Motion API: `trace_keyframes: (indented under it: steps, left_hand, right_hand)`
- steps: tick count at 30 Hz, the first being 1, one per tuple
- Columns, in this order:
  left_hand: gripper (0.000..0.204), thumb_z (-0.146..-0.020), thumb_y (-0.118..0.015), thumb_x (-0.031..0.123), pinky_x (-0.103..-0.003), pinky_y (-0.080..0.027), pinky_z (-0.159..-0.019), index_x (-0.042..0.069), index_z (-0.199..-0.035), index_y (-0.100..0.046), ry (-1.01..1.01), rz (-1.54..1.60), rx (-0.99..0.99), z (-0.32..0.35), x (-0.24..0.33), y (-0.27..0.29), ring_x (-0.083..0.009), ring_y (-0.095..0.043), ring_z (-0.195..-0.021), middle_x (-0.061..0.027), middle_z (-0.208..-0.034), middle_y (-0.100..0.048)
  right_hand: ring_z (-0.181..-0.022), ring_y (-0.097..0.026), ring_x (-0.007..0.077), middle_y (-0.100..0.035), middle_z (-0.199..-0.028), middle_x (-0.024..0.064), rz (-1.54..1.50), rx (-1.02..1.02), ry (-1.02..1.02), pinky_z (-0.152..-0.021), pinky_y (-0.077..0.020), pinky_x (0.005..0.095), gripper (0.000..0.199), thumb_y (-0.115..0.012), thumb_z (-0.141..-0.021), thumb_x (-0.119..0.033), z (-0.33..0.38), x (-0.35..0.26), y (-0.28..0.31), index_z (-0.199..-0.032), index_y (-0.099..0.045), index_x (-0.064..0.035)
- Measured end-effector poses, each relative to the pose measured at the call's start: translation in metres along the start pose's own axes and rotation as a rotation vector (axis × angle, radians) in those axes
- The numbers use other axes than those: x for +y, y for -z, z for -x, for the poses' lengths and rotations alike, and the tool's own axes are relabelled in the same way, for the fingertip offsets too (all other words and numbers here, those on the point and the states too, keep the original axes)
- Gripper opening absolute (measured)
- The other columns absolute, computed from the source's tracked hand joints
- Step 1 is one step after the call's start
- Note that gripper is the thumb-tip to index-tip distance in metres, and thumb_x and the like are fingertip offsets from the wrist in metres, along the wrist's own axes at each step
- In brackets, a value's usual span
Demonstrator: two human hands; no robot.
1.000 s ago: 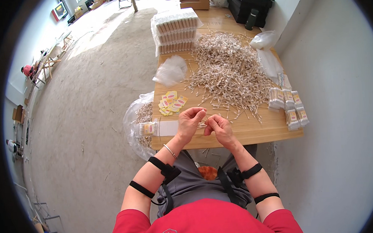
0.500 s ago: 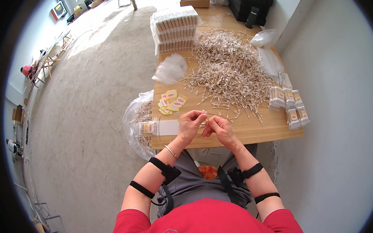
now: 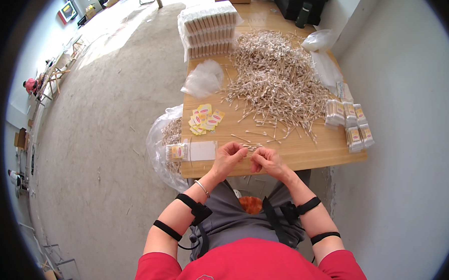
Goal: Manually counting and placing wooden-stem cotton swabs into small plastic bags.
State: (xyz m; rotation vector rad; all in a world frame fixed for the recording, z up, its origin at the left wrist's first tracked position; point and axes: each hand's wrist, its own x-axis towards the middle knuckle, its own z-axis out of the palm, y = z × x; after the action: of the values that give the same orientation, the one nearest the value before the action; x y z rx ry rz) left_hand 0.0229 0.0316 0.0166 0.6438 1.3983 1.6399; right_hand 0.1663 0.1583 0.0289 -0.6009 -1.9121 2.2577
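Note:
My left hand (image 3: 229, 159) is over the table's near edge, thumb and fingers pinched together. A small bunch of cotton swabs (image 3: 254, 146) sticks out from its fingertips toward the right; how many are gripped is hidden. Just to the right, my right hand (image 3: 268, 163) is closed in a pinch, and whatever it may hold cannot be made out. Beyond both hands spreads a big heap of loose cotton swabs (image 3: 277, 77), with a few strays near my fingers. Left of my left hand lie a white card (image 3: 203, 151) and a clear pack of swabs (image 3: 176, 152).
Yellow-and-white label cards (image 3: 205, 120) and clear plastic bags (image 3: 204, 78) lie on the table's left. Behind them are stacked swab packs (image 3: 210, 28). More filled packs (image 3: 351, 119) sit at the right, near the wall. A clear sack of swabs (image 3: 159, 138) hangs beside the table.
My hands have drawn slightly apart and a little nearer to me. Fingertips that met around the swabs now have a gap between them, showing swabs there.

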Motion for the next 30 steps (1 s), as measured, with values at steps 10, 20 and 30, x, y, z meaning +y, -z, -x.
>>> trace_keyframes:
  steps: [10, 20, 30]
  left_hand:
    - [0.070, -0.067, -0.079, 0.016, -0.043, -0.033, -0.104, 0.001, -0.127, -0.047, -0.456, -1.063, 0.181, -0.007, 0.002, 0.005, -0.0369, -0.040, -0.122, -0.0182, -0.129, -0.047]
    - [0.072, -0.071, -0.076, 0.013, -0.041, -0.037, -0.103, 0.003, -0.133, -0.040, -0.418, -1.039, 0.034, -0.023, -0.024, -0.002, -0.0355, -0.043, -0.121, -0.0164, -0.133, -0.045]
    - [0.064, -0.075, -0.074, 0.017, -0.042, -0.029, -0.110, 0.003, -0.131, -0.044, -0.496, -1.056, 0.109, -0.025, -0.027, -0.004, -0.0345, -0.037, -0.130, -0.0164, -0.136, -0.044]
  right_hand:
    - [-0.085, -0.056, 0.0281, -0.060, -0.083, 0.0064, 1.013, 0.581, 0.337, -0.075, -0.0468, 0.0393, 0.008, -0.066, -0.079, -0.018, -0.033, 0.012, 0.013, -0.083, -0.068, -0.0107]
    - [-0.091, -0.053, 0.0247, -0.057, -0.088, 0.0037, 1.141, 0.704, 0.428, -0.078, -0.0448, 0.0376, 0.009, -0.069, -0.076, -0.016, -0.059, 0.022, 0.024, -0.084, -0.069, -0.0131]
    - [-0.091, -0.053, 0.0256, -0.059, -0.093, 0.0037, 1.205, 0.559, 0.422, -0.080, -0.0430, 0.0383, 0.008, -0.067, -0.076, -0.014, -0.070, 0.020, 0.017, -0.084, -0.069, -0.0139]
